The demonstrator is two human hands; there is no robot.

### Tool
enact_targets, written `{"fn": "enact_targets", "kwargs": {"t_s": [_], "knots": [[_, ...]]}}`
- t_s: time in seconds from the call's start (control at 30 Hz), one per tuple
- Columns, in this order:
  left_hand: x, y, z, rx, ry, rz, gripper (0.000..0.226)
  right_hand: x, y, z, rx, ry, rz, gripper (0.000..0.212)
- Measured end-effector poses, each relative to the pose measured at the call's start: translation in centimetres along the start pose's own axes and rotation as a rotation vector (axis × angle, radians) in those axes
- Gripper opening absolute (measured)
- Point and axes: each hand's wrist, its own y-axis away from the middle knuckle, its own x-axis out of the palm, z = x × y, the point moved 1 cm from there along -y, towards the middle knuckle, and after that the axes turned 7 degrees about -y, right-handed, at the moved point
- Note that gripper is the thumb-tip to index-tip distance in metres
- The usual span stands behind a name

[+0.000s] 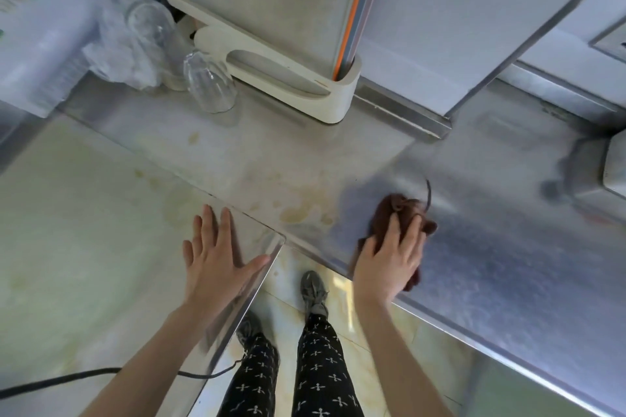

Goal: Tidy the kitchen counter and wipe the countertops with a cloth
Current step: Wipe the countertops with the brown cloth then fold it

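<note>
1. Down on the steel worktop (pixel 491 264), the right hand (pixel 386 261) lies on a dark brown cloth (pixel 399 210), its fingers (pixel 411 230) spread and only slightly bent, pressing the cloth flat against the metal rather than gripping it.
2. Bunched and wrinkled, the cloth sits near the front edge of the worktop, with a thin loop sticking up from its far side; part of it shows under and beside the palm.
3. Yellowish stains (pixel 298 213) mark the surface just left of the cloth.
4. Over on the left, the left hand (pixel 216 261) rests flat and holds nothing, fingers straight and apart, thumb reaching toward the corner of the pale, stained left section of worktop (pixel 84 230).
5. Farther back stands a cream holder (pixel 298 78) carrying upright boards with orange edging.
6. Just beside the holder's left end is an upturned ribbed glass (pixel 210 81); another clear glass (pixel 149 24) and crumpled clear plastic (pixel 115 54) lie behind it.
7. Below, between the two worktop sections, the person's patterned dark trousers (pixel 318 366) and grey shoes (pixel 313 291) show on a tiled floor.
8. A black cable (pixel 61 379) runs across the lower left.
</note>
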Motion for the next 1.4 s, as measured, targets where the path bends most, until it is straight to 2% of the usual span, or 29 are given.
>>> {"fn": "enact_targets", "kwargs": {"t_s": [0.17,0.27,0.37,0.47,0.53,0.6,0.77,0.83,0.93,1.0,1.13,1.27,1.33,1.4], "knots": [[0.5,-0.2,0.5,0.010,-0.022,-0.005,0.119,4.1,6.5,4.1,-0.347,0.019,0.158,0.049],[0.5,-0.3,0.4,0.011,-0.020,-0.005,0.118,3.5,5.7,2.8,-0.399,0.066,0.202,0.055],[0.2,-0.4,-0.2,0.015,0.034,-0.020,0.111,1.3,3.8,-0.5,-0.220,0.042,0.078,0.052],[-0.2,-1.1,-0.9,0.066,0.051,-0.037,0.110,-1.0,1.2,-3.1,0.128,-0.005,-0.094,0.054],[-0.2,-1.7,-1.2,0.065,0.041,-0.016,0.112,-1.3,-0.2,-2.9,0.361,-0.095,-0.223,0.055],[0.0,-2.0,-1.3,0.051,0.027,-0.001,0.113,0.0,-0.3,-0.6,0.425,-0.139,-0.254,0.054],[0.3,-2.1,-1.4,0.026,0.025,-0.004,0.114,5.6,3.3,7.6,0.167,-0.104,-0.072,0.054],[0.1,-2.1,-1.6,0.025,0.008,-0.012,0.111,6.8,4.5,9.5,-0.027,-0.038,0.020,0.055],[0.0,-2.0,-1.6,0.021,0.005,-0.013,0.113,6.3,3.5,8.0,-0.469,0.097,0.175,0.056],[-0.2,-2.0,-1.3,0.030,-0.004,0.004,0.120,5.1,1.1,5.8,-0.595,0.133,0.227,0.058],[-1.2,-2.6,-0.2,-0.024,0.045,-0.043,0.117,2.6,-5.1,3.9,-0.412,0.115,0.163,0.055],[-1.8,-3.2,1.8,-0.140,0.123,-0.063,0.121,2.6,-10.7,5.7,-0.226,0.072,0.072,0.053],[-1.7,-3.0,2.6,-0.174,0.114,-0.042,0.126,3.5,-11.5,7.6,-0.119,0.040,0.048,0.052],[-1.5,-2.7,2.9,-0.182,0.084,-0.025,0.125,4.5,-10.3,9.3,-0.117,0.036,0.060,0.052]]}}
